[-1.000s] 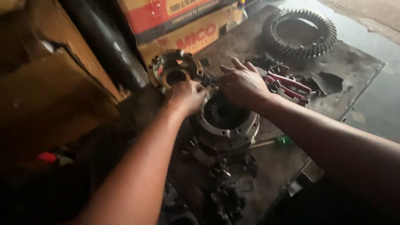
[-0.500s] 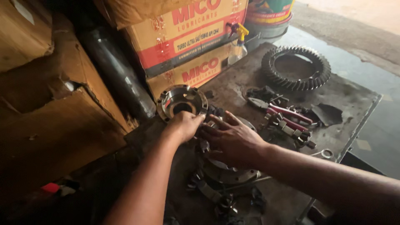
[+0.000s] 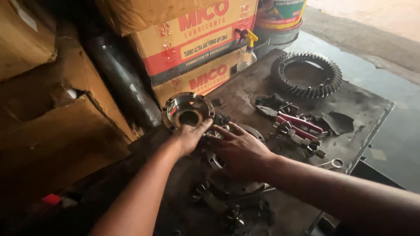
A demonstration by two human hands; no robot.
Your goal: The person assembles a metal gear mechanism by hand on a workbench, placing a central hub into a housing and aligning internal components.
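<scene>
My left hand rests against the near edge of a round metal flanged housing half that lies open side up on the dark metal plate. My right hand lies palm down, fingers spread, on top of a second round metal housing, hiding most of it. The two hands touch at the fingertips between the two parts. Whether either hand grips anything is hidden.
A large toothed ring gear lies at the back right. Red-handled pliers and wrenches lie right of my hands. Small gears and bolts sit close to me. Cardboard cartons, a spray bottle and a dark pipe stand behind.
The view has tilted up and shifted. My right hand slid from reaching over the housing to lying flat on it, and my left hand now touches the flanged part's rim.
</scene>
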